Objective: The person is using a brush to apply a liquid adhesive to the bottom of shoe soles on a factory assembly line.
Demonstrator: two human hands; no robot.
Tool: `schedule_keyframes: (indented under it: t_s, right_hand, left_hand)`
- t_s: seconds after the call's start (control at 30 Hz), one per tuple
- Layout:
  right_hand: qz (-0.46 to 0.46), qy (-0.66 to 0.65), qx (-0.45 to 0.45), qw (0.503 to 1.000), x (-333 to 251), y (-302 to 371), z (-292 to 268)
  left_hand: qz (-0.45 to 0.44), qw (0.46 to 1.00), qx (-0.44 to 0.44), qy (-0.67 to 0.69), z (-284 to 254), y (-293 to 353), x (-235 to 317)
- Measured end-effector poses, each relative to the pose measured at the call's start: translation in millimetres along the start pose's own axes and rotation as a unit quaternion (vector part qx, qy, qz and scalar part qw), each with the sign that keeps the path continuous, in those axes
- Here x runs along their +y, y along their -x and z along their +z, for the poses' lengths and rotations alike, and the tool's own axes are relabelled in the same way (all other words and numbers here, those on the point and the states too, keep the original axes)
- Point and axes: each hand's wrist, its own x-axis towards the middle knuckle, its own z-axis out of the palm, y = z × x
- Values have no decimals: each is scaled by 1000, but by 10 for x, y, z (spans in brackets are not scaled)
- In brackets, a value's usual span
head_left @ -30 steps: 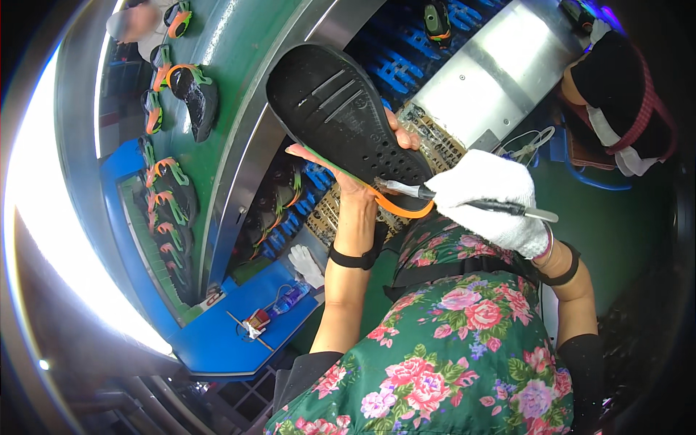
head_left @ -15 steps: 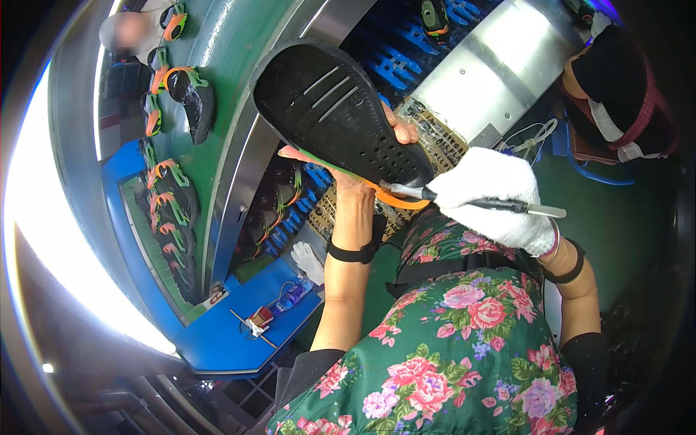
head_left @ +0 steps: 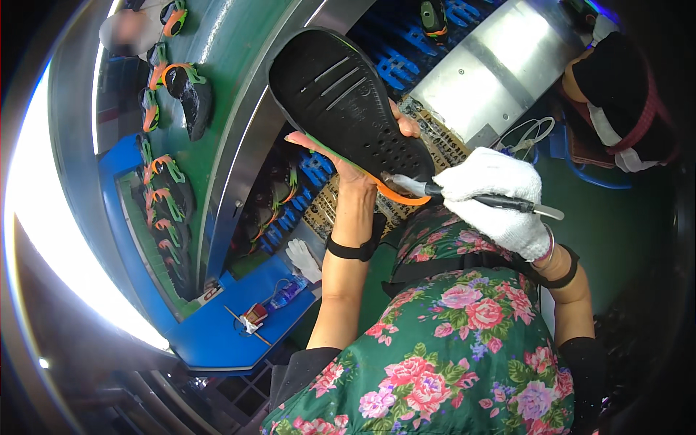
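Observation:
A black shoe sole (head_left: 330, 90) with slots and small round holes hangs tilted in front of me. An orange and green band runs along its lower edge. Bare, my left hand (head_left: 348, 168) grips it from beneath, its thumb at the lower left and fingertips curling over the far side. My right hand (head_left: 495, 190), in a white knitted glove, is closed round a black-handled brush (head_left: 500, 203). The brush's pale tip lies against the narrow end of the sole, by the orange band. The palm of my left hand is hidden behind the sole.
At left, a green conveyor belt (head_left: 235, 43) carries several black shoes (head_left: 190, 101) with orange and green bands. Below it, a blue table (head_left: 217, 341) holds a white glove (head_left: 303, 261) and a plastic bottle (head_left: 290, 291). A metal housing (head_left: 493, 72) stands beyond my hands; a person's arm shows at upper right.
The sole has shifted slightly right and turned a little. The brush tip has moved from the band at its edge onto the sole's surface at the narrow end.

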Motion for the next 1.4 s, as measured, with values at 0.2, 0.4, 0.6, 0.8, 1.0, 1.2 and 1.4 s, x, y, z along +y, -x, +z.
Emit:
schedule_keyframes:
  t_s: [0.2, 0.4, 0.6, 0.8, 1.0, 1.2, 1.4]
  right_hand:
    - [-52, 64, -37, 996, 33, -7, -34]
    - [8, -107, -51, 993, 158, -10, -100]
    - [-139, 58, -196, 969, 160, -16, -141]
    - [-169, 112, -211, 956, 180, -69, -176]
    - [-179, 67, -305, 933, 235, -94, -178]
    - [-78, -11, -285, 955, 220, -183, -260]
    - [60, 28, -21, 998, 165, -150, -445]
  left_hand:
    - [-30, 999, 10, -12, -7, -15, -36]
    - [-94, 995, -9, 44, -48, -22, -74]
    - [-200, 979, -35, -15, -196, -29, -70]
    - [-271, 962, -44, 5, -279, 34, -67]
    - [-333, 925, 66, -173, -146, 15, -57]
    - [-344, 933, 89, -59, -154, -38, -90]
    - [-277, 928, 244, 42, -258, 257, -482]
